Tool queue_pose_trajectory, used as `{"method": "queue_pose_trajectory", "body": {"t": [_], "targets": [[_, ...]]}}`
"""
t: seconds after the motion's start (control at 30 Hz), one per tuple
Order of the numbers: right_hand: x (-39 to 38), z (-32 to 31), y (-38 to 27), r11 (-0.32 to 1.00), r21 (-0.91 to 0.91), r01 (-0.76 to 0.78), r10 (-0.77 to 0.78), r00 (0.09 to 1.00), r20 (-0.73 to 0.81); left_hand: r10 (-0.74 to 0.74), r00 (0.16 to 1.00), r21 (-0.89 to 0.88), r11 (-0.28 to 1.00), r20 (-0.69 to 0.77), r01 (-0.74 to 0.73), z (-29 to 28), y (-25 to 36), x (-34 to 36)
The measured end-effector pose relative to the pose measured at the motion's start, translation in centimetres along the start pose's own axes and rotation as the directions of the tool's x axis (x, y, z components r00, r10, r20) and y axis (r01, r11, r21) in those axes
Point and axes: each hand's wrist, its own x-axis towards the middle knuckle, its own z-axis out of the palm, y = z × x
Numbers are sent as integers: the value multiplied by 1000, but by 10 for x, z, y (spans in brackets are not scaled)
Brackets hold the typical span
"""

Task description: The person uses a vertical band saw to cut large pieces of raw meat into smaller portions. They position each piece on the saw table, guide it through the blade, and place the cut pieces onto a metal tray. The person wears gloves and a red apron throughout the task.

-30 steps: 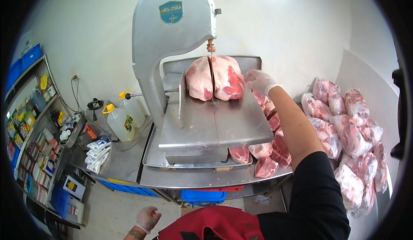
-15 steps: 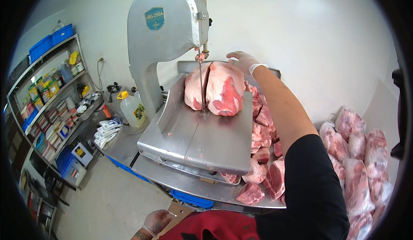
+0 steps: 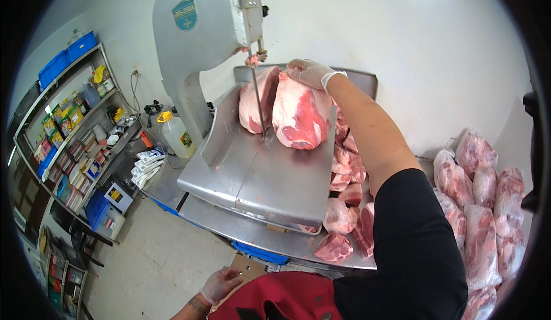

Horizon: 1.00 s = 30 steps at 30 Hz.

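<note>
A large piece of raw meat (image 3: 299, 113), pink with a pale fat layer, sits on the steel table (image 3: 241, 171) of an upright meat band saw (image 3: 201, 27). My right hand (image 3: 310, 72), in a clear glove, is closed over its far upper end. Beside it, left of the thin vertical blade (image 3: 258, 99), stands another large piece of meat (image 3: 249, 105); a gap parts the two. Low by my waist, my gloved left hand (image 3: 221, 284) hangs open with loosely bent fingers, away from the saw and holding nothing.
Cut meat chunks (image 3: 338, 214) lie right of the saw table. Plastic-wrapped meat (image 3: 482, 240) is piled at the far right. Left of the saw stand a yellow-capped jug (image 3: 175, 135) and folded white packets (image 3: 148, 168). Loaded shelves (image 3: 74, 125) line the left side.
My right hand has come down onto the right piece's far end. The gap between the two pieces has widened, with the right one now clear of the blade. The view has shifted slightly.
</note>
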Motion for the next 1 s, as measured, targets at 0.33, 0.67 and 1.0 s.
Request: {"method": "queue_pose_trajectory", "body": {"t": [0.33,0.67,1.0], "targets": [[-155,-25,-13,974,219,-58,83,991,-104,348,747,-462,885,566,-61,69,162,74],[-363,73,-33,-115,920,375,381,872,-307,550,630,-766,633,548,114,94,238,58],[-479,227,-40,-431,836,340,691,721,63,386,472,-592,675,792,440,134,157,84]]}}
